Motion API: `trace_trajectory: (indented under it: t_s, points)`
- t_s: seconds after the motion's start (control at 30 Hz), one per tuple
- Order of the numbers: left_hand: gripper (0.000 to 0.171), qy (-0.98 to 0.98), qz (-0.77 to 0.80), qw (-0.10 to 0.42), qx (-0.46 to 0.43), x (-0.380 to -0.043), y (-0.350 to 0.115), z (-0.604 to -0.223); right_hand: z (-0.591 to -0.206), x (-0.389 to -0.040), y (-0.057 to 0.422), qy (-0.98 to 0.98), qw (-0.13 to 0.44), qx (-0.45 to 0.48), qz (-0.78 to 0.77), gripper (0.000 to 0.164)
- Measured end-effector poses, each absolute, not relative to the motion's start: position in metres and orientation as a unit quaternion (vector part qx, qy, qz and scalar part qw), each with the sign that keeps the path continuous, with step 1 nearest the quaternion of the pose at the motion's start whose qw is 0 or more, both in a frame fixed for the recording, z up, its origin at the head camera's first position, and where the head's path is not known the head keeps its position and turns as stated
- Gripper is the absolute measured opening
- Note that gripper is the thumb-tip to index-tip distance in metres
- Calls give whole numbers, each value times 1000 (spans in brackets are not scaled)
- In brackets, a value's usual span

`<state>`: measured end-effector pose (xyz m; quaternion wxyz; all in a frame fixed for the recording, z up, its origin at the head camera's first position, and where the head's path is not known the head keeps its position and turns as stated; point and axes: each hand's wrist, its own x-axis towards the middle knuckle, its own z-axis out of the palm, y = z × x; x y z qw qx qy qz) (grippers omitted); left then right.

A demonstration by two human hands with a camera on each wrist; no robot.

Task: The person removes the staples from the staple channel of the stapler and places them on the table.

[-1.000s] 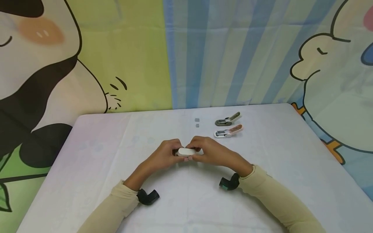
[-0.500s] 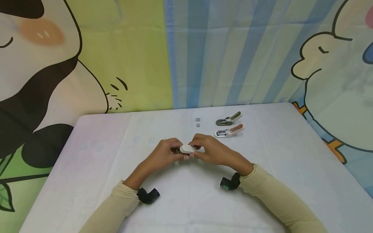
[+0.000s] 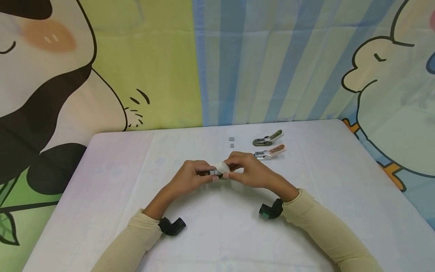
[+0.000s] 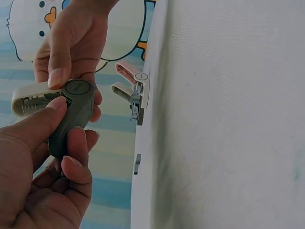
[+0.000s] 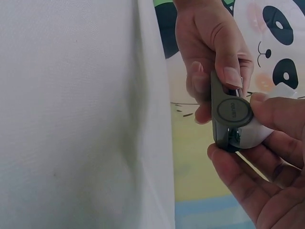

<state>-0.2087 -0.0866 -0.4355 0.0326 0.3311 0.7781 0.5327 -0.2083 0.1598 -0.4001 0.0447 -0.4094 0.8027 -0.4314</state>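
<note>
Between both hands, raised over the table, is a small stapler [image 3: 222, 167] with a dark grey-green body [image 4: 78, 112] and a white cover [image 4: 32, 93]. The cover stands swung away from the body at an angle, and metal inside shows between them. My left hand [image 3: 191, 175] pinches the dark body with thumb and fingers. My right hand [image 3: 250, 170] grips the white cover near the round hinge [image 5: 233, 111]. Beyond the hands lie a green stapler [image 3: 266, 139] and a pink-and-white stapler [image 3: 270, 152], both with raised arms.
Two small grey blocks, like staple strips [image 3: 232, 139], lie left of the staplers. A white cloth covers the table [image 3: 115, 181]. A printed cartoon curtain [image 3: 163, 68] hangs behind its far edge.
The stapler's white cover has swung up from the body, exposing metal inside. My right hand has shifted slightly up and right with the cover; the left stays nearly in place, gripping the body.
</note>
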Motion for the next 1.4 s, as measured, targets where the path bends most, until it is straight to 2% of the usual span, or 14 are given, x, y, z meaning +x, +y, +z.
trace_trajectory:
  t_s: [0.33, 0.5, 0.7, 0.87, 1.17, 1.4]
  points:
    - [20, 765, 564, 49, 308, -206, -85, -431, -397, -212, 164, 776, 85, -366, -507, 22]
    - [19, 769, 564, 46, 296, -207, -86, -430, -396, -216, 168, 783, 74, -361, -500, 19]
    - [19, 754, 596, 50, 272, -209, -90, -427, -399, -221, 175, 797, 58, -336, -499, 24]
    - [21, 751, 603, 67, 262, -209, -90, -426, -399, -222, 175, 802, 78, -319, -499, 25]
    - [25, 752, 604, 86, 249, -211, -91, -426, -398, -224, 176, 810, 79, -315, -488, 25]
    - [26, 764, 584, 134, 237, -212, -91, -434, -402, -225, 180, 844, 125, -317, -415, 23]
